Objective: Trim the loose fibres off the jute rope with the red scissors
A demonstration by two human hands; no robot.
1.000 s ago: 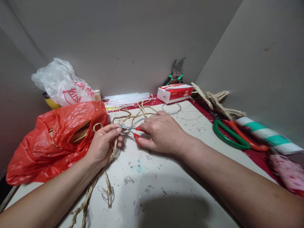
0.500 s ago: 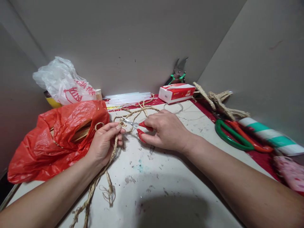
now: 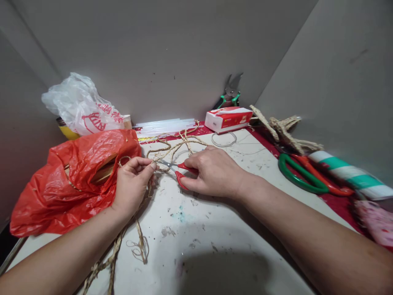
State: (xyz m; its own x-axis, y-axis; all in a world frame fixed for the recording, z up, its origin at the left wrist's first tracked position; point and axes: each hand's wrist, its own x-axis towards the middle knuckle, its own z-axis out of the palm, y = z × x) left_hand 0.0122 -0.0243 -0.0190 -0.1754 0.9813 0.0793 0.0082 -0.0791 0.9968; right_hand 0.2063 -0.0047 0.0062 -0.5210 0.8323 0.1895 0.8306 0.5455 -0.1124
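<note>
My left hand [image 3: 135, 180] pinches a tan braided straw cord [image 3: 116, 246], which runs down past my wrist to the table's near edge. A frayed end of the cord lies on the table beside my forearm. In my right hand [image 3: 211, 172] is a pair of scissors with red handles [image 3: 181, 180], thumb and fingers through the loops. The handles are spread, and the blades point left at the cord by my left fingertips. Whether the blades touch the cord, I cannot tell. More braided cord [image 3: 184, 141] loops across the table behind my hands.
A red plastic bag [image 3: 76, 180] holding wooden strips sits left, with a white bag [image 3: 82, 106] behind. Clear sticks [image 3: 166, 127], a tissue box [image 3: 229, 119] and pruning shears [image 3: 231, 92] line the back. Large green-and-orange-handled shears [image 3: 302, 180] and a striped roll [image 3: 350, 172] lie right.
The scissors have shifted slightly left and down, with their handles spread further. My left hand has turned a little, its fingers closer together at the cord.
</note>
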